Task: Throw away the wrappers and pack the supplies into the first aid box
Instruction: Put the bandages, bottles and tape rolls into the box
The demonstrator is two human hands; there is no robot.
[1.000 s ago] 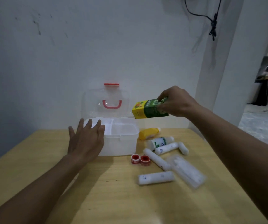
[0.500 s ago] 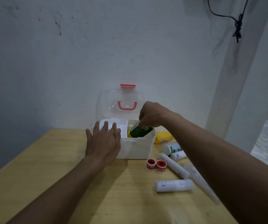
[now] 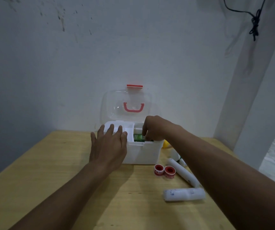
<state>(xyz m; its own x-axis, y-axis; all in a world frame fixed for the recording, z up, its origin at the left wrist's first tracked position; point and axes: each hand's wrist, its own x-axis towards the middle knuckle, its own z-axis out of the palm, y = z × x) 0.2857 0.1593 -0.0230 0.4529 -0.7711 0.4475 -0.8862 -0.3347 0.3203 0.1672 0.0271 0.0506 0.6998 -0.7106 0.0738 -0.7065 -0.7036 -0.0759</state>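
Note:
The white first aid box [image 3: 143, 153] stands at the table's far edge, its clear lid [image 3: 126, 105] with a red handle tilted up against the wall. My left hand [image 3: 108, 145] lies flat with fingers spread against the box's left front corner. My right hand [image 3: 155, 128] reaches into the right compartment, fingers curled on the green carton [image 3: 138, 137], which lies low inside the box. Right of the box lie two red tape rolls [image 3: 165, 170], a long white bandage roll [image 3: 183, 173] and a second white roll [image 3: 184, 194] nearer me.
A yellow bottle [image 3: 165, 144] and white bottles [image 3: 175, 154] peek out behind my right forearm. The wooden table [image 3: 50, 180] meets a white wall. A white pillar [image 3: 249, 97] rises at the right, with a black cord [image 3: 254, 22] hanging above.
My right hand has carried the green carton from above the table down into the box's right compartment. The left hand stayed on the box. The camera came closer.

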